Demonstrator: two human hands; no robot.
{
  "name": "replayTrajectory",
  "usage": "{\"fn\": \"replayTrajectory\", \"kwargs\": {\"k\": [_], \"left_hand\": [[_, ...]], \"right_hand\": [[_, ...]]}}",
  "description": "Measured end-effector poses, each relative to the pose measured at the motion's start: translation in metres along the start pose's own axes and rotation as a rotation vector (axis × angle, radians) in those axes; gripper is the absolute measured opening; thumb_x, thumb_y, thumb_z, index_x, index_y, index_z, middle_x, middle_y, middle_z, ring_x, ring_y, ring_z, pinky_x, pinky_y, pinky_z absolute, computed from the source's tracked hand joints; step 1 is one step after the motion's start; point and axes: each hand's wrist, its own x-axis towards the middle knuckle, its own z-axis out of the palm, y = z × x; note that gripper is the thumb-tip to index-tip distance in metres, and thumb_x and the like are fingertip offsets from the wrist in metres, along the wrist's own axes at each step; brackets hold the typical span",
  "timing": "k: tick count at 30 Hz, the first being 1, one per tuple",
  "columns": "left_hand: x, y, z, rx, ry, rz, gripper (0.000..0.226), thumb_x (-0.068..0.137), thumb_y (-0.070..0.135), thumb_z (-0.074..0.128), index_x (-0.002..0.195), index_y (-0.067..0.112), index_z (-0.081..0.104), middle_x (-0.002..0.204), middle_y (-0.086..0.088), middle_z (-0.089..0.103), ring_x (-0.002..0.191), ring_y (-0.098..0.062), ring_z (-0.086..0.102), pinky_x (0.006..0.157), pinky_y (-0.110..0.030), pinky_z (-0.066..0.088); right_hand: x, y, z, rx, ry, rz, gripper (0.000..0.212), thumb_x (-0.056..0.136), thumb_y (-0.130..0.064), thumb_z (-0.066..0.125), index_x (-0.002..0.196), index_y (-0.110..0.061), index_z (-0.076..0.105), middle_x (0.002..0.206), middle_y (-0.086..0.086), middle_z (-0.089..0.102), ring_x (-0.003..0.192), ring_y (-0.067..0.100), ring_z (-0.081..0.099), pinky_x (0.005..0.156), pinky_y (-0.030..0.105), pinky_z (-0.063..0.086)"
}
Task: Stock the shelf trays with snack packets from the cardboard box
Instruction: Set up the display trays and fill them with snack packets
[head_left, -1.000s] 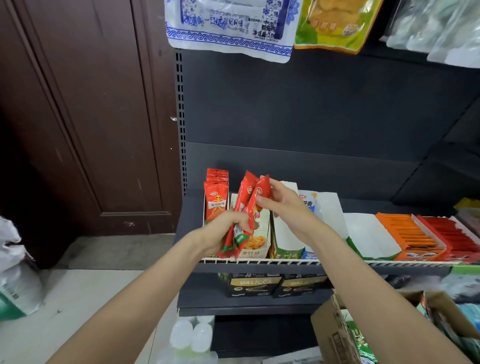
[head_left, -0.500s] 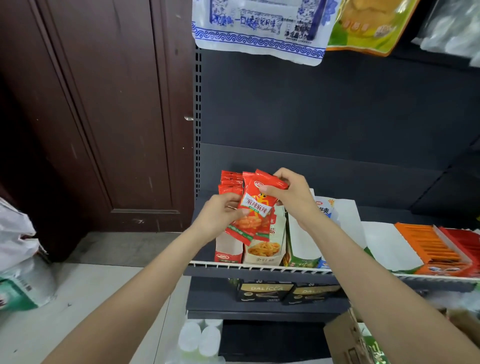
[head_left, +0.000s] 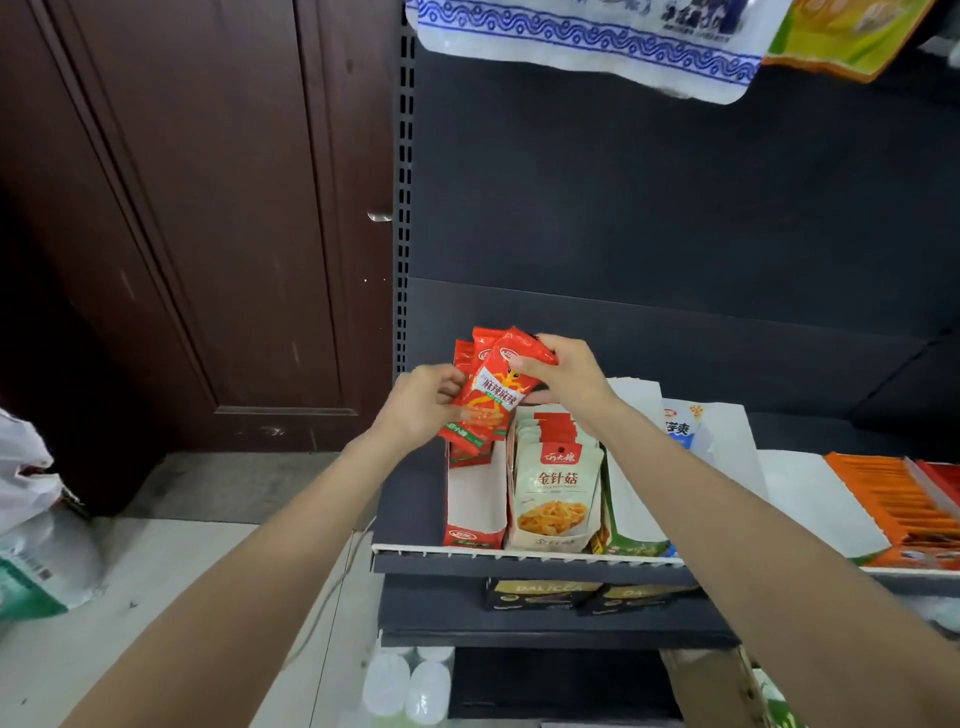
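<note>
Dark shelf (head_left: 519, 564) beside brown door (head_left: 208, 208); our left hand (head_left: 415, 410) and right hand (head_left: 566, 376) pinch glossy red snack packets (head_left: 491, 397) at centre frame.

Held over the back of the red-and-white shelf tray (head_left: 475, 506): a small bundle of red snack packets (head_left: 491, 395), glossy, printed with white and yellow lettering and an orange cartoon figure, tilted with tops leaning right. Pinched at the top corner by the right hand (head_left: 566, 376), gripped along the left edge by the left hand (head_left: 421, 402). Standing upright at the tray's rear, directly behind the bundle, more red packets (head_left: 464, 356). White tray floor bare toward the front. Just right of the tray, a row of beige mushroom-snack pouches (head_left: 556, 488), upright, filling the neighbouring tray.
</note>
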Motion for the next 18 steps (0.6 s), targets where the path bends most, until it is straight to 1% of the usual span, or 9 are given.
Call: {"fn": "replayTrajectory", "kwargs": {"k": [3,6,8,9,11,12,15,16,18], "left_hand": [[0.013,-0.007,0.007,-0.014,0.058,-0.014,0.042,0.077,0.011,0.076,0.116,0.005,0.060,0.116,-0.010,0.065,0.104,-0.020,0.063,0.083,-0.024,0.048],[0.023,-0.014,0.017,-0.040,0.054,-0.031,0.042,0.076,0.011,0.077,0.114,0.006,0.061,0.115,-0.008,0.065,0.103,-0.019,0.063,0.084,-0.025,0.048],[0.029,-0.018,0.026,-0.007,0.032,-0.022,0.040,0.078,0.013,0.076,0.113,0.007,0.060,0.115,-0.007,0.065,0.104,-0.019,0.063,0.085,-0.024,0.048],[0.031,-0.022,0.030,0.026,0.011,-0.019,0.039,0.079,0.015,0.075,0.114,0.007,0.059,0.115,-0.008,0.065,0.105,-0.020,0.063,0.088,-0.027,0.048],[0.034,-0.028,0.039,0.128,-0.032,-0.021,0.038,0.083,0.018,0.071,0.116,0.008,0.056,0.118,-0.008,0.064,0.107,-0.023,0.063,0.094,-0.037,0.050],[0.036,-0.032,0.042,0.200,-0.035,-0.023,0.039,0.084,0.020,0.069,0.119,0.009,0.054,0.119,-0.008,0.063,0.106,-0.024,0.063,0.093,-0.041,0.051],[0.039,-0.038,0.047,0.347,0.027,-0.033,0.040,0.084,0.028,0.068,0.119,0.012,0.054,0.117,-0.006,0.063,0.101,-0.026,0.064,0.085,-0.041,0.054],[0.040,-0.039,0.048,0.342,0.045,-0.026,0.042,0.083,0.030,0.070,0.118,0.012,0.055,0.115,-0.006,0.064,0.099,-0.025,0.065,0.083,-0.040,0.054],[0.041,-0.038,0.050,0.266,0.068,-0.005,0.044,0.079,0.032,0.073,0.115,0.013,0.057,0.111,-0.006,0.065,0.096,-0.023,0.065,0.082,-0.039,0.055]], "right_hand": [[0.014,0.011,0.002,0.044,-0.004,0.039,0.014,0.089,-0.018,0.063,0.102,-0.015,0.058,0.094,-0.007,0.064,0.084,0.005,0.065,0.064,0.017,0.055],[0.026,0.022,0.000,0.062,0.003,0.071,0.017,0.088,-0.016,0.064,0.105,-0.017,0.058,0.096,-0.007,0.064,0.088,0.007,0.064,0.066,0.018,0.054],[0.032,0.028,-0.003,0.026,0.006,0.070,0.018,0.089,-0.012,0.063,0.105,-0.017,0.058,0.095,-0.008,0.062,0.087,0.007,0.063,0.065,0.016,0.053],[0.035,0.031,-0.004,-0.006,0.008,0.063,0.018,0.089,-0.011,0.063,0.106,-0.016,0.059,0.095,-0.008,0.062,0.088,0.007,0.063,0.068,0.017,0.054],[0.040,0.034,-0.005,-0.116,0.004,0.024,0.017,0.088,-0.010,0.063,0.106,-0.012,0.062,0.098,-0.004,0.064,0.093,0.010,0.063,0.077,0.021,0.054],[0.042,0.034,-0.003,-0.181,-0.004,-0.006,0.018,0.088,-0.010,0.064,0.106,-0.010,0.064,0.100,-0.001,0.065,0.096,0.011,0.063,0.079,0.023,0.053],[0.045,0.034,0.005,-0.364,-0.037,-0.110,0.022,0.086,-0.012,0.066,0.108,-0.007,0.065,0.108,0.005,0.067,0.097,0.010,0.061,0.082,0.023,0.052],[0.046,0.034,0.008,-0.437,-0.041,-0.144,0.023,0.086,-0.012,0.067,0.109,-0.009,0.065,0.110,0.004,0.067,0.098,0.010,0.061,0.083,0.025,0.053],[0.048,0.033,0.013,-0.614,-0.036,-0.196,0.025,0.086,-0.014,0.067,0.112,-0.014,0.064,0.116,0.003,0.065,0.104,0.014,0.061,0.088,0.033,0.053]]}}
